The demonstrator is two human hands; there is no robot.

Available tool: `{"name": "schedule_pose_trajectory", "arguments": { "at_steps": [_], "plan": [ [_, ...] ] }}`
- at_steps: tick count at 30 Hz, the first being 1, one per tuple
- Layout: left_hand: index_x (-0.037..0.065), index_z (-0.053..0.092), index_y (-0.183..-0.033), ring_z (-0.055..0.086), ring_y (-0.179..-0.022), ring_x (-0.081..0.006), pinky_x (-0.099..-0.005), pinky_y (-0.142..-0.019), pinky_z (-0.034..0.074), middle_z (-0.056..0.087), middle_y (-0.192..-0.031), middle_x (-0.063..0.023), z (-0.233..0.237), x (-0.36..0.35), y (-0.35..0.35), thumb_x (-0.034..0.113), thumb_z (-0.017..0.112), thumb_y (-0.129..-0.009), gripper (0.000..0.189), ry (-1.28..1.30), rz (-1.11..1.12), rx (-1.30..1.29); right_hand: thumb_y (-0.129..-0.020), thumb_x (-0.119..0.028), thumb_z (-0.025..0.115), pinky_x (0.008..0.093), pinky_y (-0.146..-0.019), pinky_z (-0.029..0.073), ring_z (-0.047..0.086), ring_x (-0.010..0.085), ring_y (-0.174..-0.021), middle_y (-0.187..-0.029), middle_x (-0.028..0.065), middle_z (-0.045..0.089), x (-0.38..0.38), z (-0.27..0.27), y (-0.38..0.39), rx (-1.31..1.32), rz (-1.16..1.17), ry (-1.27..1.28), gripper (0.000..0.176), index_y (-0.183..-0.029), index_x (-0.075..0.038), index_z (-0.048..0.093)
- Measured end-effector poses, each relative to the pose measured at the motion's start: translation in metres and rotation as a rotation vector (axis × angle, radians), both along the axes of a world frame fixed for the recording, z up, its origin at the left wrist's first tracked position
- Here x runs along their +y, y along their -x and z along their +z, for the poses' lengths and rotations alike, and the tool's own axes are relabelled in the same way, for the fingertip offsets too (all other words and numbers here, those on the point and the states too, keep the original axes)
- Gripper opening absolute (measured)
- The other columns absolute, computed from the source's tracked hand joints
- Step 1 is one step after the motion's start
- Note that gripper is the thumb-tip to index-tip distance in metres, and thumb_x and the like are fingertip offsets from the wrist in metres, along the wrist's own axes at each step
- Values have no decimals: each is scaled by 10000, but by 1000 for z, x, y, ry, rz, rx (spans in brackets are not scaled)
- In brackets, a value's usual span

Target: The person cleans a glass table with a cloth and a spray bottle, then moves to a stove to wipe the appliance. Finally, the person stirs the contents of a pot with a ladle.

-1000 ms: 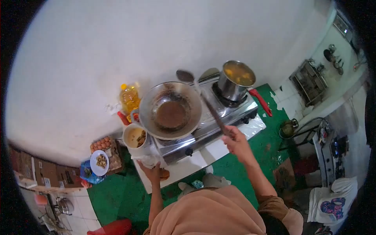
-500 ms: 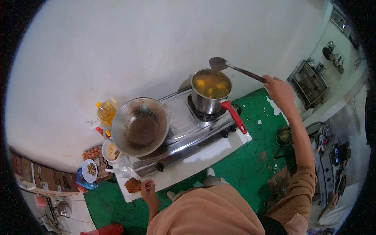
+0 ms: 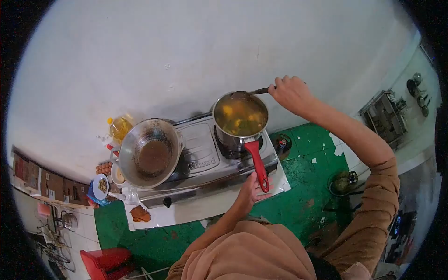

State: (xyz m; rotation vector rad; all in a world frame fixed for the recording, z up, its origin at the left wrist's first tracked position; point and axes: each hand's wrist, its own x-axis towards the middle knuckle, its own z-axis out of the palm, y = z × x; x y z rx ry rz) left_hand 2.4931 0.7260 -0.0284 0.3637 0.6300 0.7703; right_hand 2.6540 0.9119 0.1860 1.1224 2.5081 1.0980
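Note:
My right hand (image 3: 291,93) grips the dark handle of a spatula (image 3: 258,91) over the far rim of a steel saucepan (image 3: 224,135). The spatula's head overlaps the yellowish soup (image 3: 240,116), which has yellow chunks and green pieces in it. This pan stands on the right burner with its red handle (image 3: 255,161) pointing toward me. Right by the handle's end is my left hand (image 3: 248,192), its fingers spread and partly hidden behind the handle. A wide wok (image 3: 154,156) with a browned bottom sits on the left burner.
The two-burner stove (image 3: 198,140) rests on a white table (image 3: 196,207) against the wall. An orange-brown cloth (image 3: 140,214) lies at its front left corner. An oil bottle (image 3: 120,128), eggs (image 3: 103,168) and a plate of food (image 3: 100,186) are left of the wok.
My right hand has brought the spatula's head down to the soup. My left hand has left the orange-brown cloth and moved right to the saucepan's handle. The view has shifted slightly.

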Motion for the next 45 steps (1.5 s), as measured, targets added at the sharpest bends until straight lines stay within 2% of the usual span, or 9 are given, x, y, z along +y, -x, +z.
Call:
{"name": "schedule_pose_trajectory", "arguments": {
  "at_steps": [5, 7, 14, 21, 25, 27, 34, 42, 45],
  "plan": [
    [97, 374, -1310, 597, -950, -244, -364, -782, 501, 586, -1130, -122, 18, 12, -14, 505, 472, -896, 590, 27, 35, 75, -764, -138, 569, 323, -521, 480, 621, 213, -664, -717, 84, 605, 31, -10, 14, -49, 78, 73, 111, -786, -44, 623],
    [90, 455, -1172, 592, -760, -171, -311, -653, 494, 612, -946, -83, 20, 14, -17, 407, 505, -901, 420, 37, 65, 60, -752, -138, 575, 326, -523, 481, 621, 217, -653, -709, 89, 612, 38, -13, 19, -64, 123, 108, 110, -744, -40, 625],
    [64, 493, -1048, 520, -574, -163, -286, -527, 413, 533, -668, -33, 20, 14, -29, 366, 520, -895, 340, 103, 177, 11, -703, -137, 601, 363, -539, 499, 651, 238, -655, -668, 113, 640, 69, -30, 34, -144, 198, 285, 112, -617, -83, 648],
    [67, 493, -1037, 498, -547, -163, -289, -502, 396, 515, -658, -33, 17, 12, -34, 368, 530, -884, 340, 115, 206, -4, -734, -189, 621, 413, -637, 542, 670, 303, -777, -773, 130, 679, 91, -3, 39, -204, -101, 513, 161, -756, -46, 691],
    [66, 491, -1037, 498, -542, -169, -291, -498, 396, 519, -658, -36, 18, 11, -32, 366, 527, -887, 337, 124, 195, -10, -729, -160, 608, 420, -641, 537, 670, 301, -760, -768, 141, 680, 106, -11, 19, -101, -188, 573, 157, -757, -29, 688],
    [67, 489, -1034, 501, -541, -171, -293, -497, 396, 520, -658, -38, 17, 13, -31, 364, 525, -889, 333, 123, 189, -9, -720, -120, 574, 438, -630, 525, 667, 291, -720, -733, 153, 673, 114, -18, 9, -34, -389, 740, 152, -743, -14, 680],
    [72, 466, -1039, 520, -562, -168, -292, -512, 410, 516, -665, -38, 14, 16, -25, 358, 497, -912, 314, 84, 106, -10, -712, -171, 561, 462, -611, 507, 656, 304, -689, -707, 159, 664, 108, -18, -19, 81, -411, 814, 179, -757, -51, 687],
    [65, 439, -1071, 538, -594, -164, -284, -530, 423, 517, -686, -46, 6, 16, -25, 354, 489, -918, 331, 36, 81, -54, -772, -251, 569, 449, -748, 508, 640, 314, -844, -872, 125, 673, 65, 20, -32, 193, -390, 742, 216, -894, -129, 697],
    [59, 441, -1079, 539, -596, -168, -286, -532, 426, 521, -695, -55, 8, 17, -25, 359, 491, -919, 343, 41, 90, -43, -780, -248, 565, 463, -740, 513, 642, 327, -828, -868, 128, 672, 51, 20, -37, 213, -360, 647, 219, -925, -145, 694]
  ]
}}
